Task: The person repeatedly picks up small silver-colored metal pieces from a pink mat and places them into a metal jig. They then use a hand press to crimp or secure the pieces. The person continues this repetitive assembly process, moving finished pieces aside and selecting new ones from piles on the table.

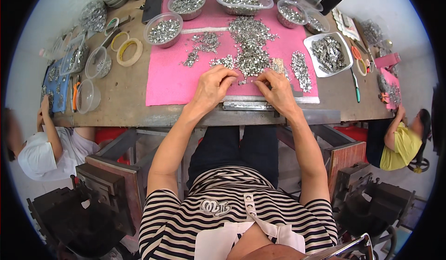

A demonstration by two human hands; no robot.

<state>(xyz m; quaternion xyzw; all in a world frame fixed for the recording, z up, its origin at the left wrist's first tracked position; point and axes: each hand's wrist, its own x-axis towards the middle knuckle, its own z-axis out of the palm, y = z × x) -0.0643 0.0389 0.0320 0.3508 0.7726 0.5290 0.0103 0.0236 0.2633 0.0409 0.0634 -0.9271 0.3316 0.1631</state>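
My left hand (212, 84) is bent into a pinch at the near edge of a heap of small silvery metal pieces (252, 61). Facing it across a small gap, my right hand (278, 92) also has its thumb and fingertips together. Whatever lies in either pinch is too small to make out. A few loose pieces lie on the pink mat (169, 81) between the fingertips. Just below my hands, a metal bar-like fixture (246, 106) sits along the table's front edge. Beyond my right hand is a separate patch of metal pieces (301, 70).
Clear tubs of metal pieces (163, 30) line the mat's far side. At right stand a white dish (346, 55) of metal parts and orange-handled scissors (357, 53). Tape rolls (129, 52) lie left. Co-workers sit at the left (39, 155) and right (403, 144).
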